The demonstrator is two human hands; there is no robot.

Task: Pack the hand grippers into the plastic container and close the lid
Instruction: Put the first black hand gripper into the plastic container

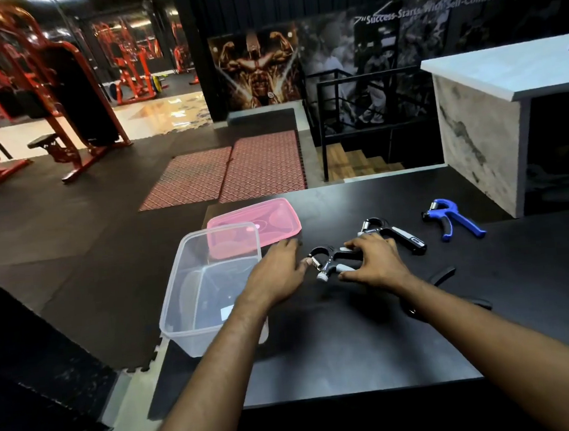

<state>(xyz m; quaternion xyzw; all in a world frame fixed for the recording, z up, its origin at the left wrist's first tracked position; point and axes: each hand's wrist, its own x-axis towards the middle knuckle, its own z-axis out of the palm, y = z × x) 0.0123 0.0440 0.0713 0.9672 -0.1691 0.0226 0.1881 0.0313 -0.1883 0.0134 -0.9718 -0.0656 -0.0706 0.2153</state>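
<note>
Three hand grippers lie in plain sight on the black table point(356, 346): a black-and-grey gripper point(328, 263) between the person's hands, a second black gripper point(393, 231) just beyond it to the right, and a blue gripper point(450, 218) farther right. The right hand point(373, 262) rests over the handles of the nearest one, fingers point(351, 244) curled onto it but not yet clenched around it; the left hand point(278, 274) lies flat and released beside its spring end. The clear plastic container point(181, 307) stands open at the table's left near edge, dark shapes inside too murky to name. Its pink lid point(269, 216) lies just behind, at the far side. Packing appears to be at the pick-up stage; next, the grasp must tighten, then lift left over the container's rim.
</note>
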